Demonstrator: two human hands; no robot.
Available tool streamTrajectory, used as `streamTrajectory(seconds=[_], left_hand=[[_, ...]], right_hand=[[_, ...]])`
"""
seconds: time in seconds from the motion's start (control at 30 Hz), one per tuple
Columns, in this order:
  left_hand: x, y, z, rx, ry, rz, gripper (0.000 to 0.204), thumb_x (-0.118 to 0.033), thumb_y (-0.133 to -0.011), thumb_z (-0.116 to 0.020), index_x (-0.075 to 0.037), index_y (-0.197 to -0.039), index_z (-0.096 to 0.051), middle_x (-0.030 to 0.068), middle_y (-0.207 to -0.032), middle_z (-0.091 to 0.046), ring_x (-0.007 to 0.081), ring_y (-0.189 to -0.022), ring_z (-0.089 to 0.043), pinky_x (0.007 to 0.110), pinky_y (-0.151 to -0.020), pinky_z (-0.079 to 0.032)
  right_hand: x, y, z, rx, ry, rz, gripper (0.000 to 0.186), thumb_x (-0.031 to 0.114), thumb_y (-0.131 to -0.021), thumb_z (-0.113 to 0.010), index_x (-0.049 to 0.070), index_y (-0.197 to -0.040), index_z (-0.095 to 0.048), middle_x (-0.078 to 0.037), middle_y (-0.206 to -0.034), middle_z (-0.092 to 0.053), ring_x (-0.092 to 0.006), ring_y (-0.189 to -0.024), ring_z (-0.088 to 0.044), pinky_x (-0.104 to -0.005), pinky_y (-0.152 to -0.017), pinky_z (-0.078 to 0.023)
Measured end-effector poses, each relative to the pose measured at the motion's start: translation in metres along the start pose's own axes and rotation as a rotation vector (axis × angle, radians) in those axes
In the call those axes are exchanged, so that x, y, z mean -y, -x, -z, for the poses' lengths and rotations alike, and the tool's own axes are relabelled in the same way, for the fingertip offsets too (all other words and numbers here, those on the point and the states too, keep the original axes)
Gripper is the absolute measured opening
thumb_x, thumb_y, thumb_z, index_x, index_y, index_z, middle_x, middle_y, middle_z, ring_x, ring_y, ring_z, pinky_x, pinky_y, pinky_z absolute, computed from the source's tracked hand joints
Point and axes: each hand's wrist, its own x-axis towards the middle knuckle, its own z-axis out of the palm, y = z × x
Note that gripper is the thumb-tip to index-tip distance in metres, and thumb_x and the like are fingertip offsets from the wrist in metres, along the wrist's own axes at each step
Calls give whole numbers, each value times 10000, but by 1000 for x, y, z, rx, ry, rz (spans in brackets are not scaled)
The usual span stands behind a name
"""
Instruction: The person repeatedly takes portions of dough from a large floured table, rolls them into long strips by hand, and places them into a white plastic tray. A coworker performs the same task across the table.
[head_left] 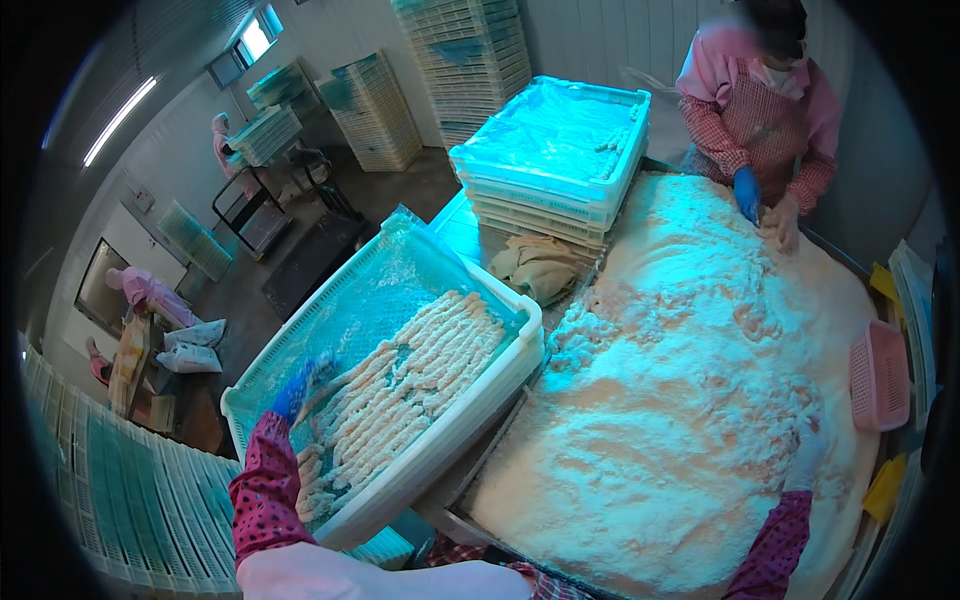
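Note:
My left hand (300, 388), in a blue glove, has its fingers closed on a pale breaded strip at the left side of a white plastic crate (526, 328). The crate has a translucent liner and holds rows of similar strips (410, 390). My right hand (805, 455), in a pale glove, is down in the broad bed of white powder (660, 420) on the right, among coated pieces; its fingers are too hidden to make out.
Stacked crates (550, 150), a tan cloth (530, 268), a pink basket (879, 378) and yellow items (880, 500) border the powder. A co-worker (750, 120) handles material at its far end. Several workers, a cart (265, 225) and crate stacks (370, 110) are in the background.

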Motion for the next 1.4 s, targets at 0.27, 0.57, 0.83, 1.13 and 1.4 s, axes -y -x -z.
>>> streamTrajectory(seconds=[0.27, 0.57, 0.83, 1.13, 1.4], left_hand=[[36, 20, -34, 22, 30, -373, 431, -208, -976, -407, -14, -1361, -394, 143, -1327, -475, 237, -1170, -475, 333, -999, -361], [-9, 45, -377, 460, -264, -637, 440, -133, -878, -606, -56, -1291, -478, 146, -1294, -486, 265, -1209, -456, 383, -1002, -367], [-29, 88, -521, 692, -362, -1319, 427, -167, -806, -618, -177, -1228, -556, 144, -1181, -559, 346, -1000, -545, 437, -845, -453], [2, 10, -443, 51, -768, -1212, 412, -10, -711, -612, -132, -1105, -610, 127, -1135, -575, 324, -992, -544, 416, -843, -448], [-31, 35, -414, 718, 227, -234, 385, -2, -817, -619, -113, -1182, -576, 44, -1137, -587, 164, -1026, -561, 291, -863, -450]], right_hand=[[96, 109, -65, 457, 385, 420, 265, 4, -656, -617, 73, -911, -632, -88, -952, -620, -258, -914, -582, -372, -847, -449], [29, 170, -57, 320, 762, 407, 475, 316, -726, -713, 87, -1111, -557, -156, -1138, -511, -342, -1114, -451, -438, -937, -377], [1, 214, -57, 168, 633, 738, 232, 121, -803, -594, 96, -1033, -611, -89, -1013, -592, -251, -950, -578, -361, -822, -477], [-2, 217, -104, 293, 614, 630, 266, 20, -754, -584, 113, -997, -642, -107, -1059, -594, -290, -1002, -549, -400, -841, -461], [17, 184, -87, 122, 87, 108, 319, -61, -729, -571, 63, -1015, -640, -109, -1074, -603, -270, -1001, -578, -338, -815, -490]])
